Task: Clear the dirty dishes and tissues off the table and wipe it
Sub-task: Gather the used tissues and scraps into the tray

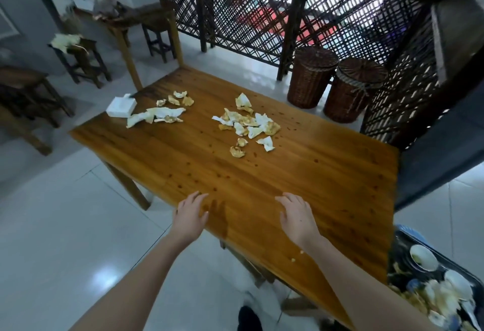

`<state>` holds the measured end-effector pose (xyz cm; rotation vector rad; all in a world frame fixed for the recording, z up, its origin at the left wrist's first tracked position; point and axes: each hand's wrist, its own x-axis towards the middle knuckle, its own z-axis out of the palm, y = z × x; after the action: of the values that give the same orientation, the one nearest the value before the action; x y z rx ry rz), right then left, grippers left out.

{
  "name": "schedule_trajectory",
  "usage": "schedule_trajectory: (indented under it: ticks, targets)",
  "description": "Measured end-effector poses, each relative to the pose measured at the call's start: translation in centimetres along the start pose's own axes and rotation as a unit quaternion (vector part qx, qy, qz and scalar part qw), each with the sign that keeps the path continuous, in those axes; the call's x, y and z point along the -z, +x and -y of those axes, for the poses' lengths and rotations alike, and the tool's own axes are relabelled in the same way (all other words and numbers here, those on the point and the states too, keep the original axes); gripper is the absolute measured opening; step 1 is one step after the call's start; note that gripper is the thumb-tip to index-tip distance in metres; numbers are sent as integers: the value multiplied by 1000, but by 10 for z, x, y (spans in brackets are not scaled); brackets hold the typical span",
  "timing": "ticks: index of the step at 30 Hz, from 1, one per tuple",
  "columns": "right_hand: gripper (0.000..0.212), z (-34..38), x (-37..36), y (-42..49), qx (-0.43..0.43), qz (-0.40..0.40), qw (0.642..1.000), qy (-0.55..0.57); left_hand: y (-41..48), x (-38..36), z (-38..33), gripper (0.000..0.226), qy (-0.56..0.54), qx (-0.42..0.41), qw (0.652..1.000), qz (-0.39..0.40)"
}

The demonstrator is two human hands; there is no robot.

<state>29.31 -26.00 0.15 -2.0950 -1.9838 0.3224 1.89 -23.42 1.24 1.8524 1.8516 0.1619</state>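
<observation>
Wooden and glossy, the table (301,179) is seen from above, and it is taken as the landmark here. Soiled tissues are scattered on its far half in 2 groups: 1 group (159,114) lies near the table's far-left corner, and the other group (248,122) is spread around the middle of the table's far half. A white tissue box (121,107) is set at the table's far-left corner, just beside the first group. Small dark specks are dotted on the table beside the second group, and a few pale crumbs (293,260) are seen at the table's near edge.

The left hand (190,216) is held over the table's near-left edge with fingers loosely extended, and nothing is grasped. The right hand (297,216) is held over the table's near part, palm down, fingers relaxed, also empty. Whether either hand touches the wood cannot be told.

Off the table's near-right corner, a dark tray (419,239) is loaded with white bowls (423,257) and crumpled tissues. Beyond the table's far-right side, 2 lidded wicker baskets (311,79) are stood on the tiled floor against a dark lattice screen (262,16). Past the table's far-left side, a stool (81,58) with a pale cloth on it is seen.
</observation>
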Motion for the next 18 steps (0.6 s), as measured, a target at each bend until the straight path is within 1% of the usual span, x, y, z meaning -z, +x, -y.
schedule_trajectory:
  ticks: [4, 8, 10, 13, 18]
  targets:
    - [45, 19, -14, 30, 22, 12, 1000, 9, 27, 8, 18, 49, 2, 4, 1000, 6]
    - [45, 39, -28, 73, 26, 23, 999, 22, 70, 20, 34, 48, 2, 3, 1000, 26]
    - [47, 48, -32, 99, 19, 28, 999, 29, 95, 32, 40, 48, 16, 4, 999, 32]
    - [48, 64, -32, 137, -3, 12, 999, 35, 132, 55, 49, 47, 38, -9, 999, 31]
    - [48, 86, -34, 193, -10, 23, 999, 44, 185, 87, 63, 48, 25, -6, 1000, 12]
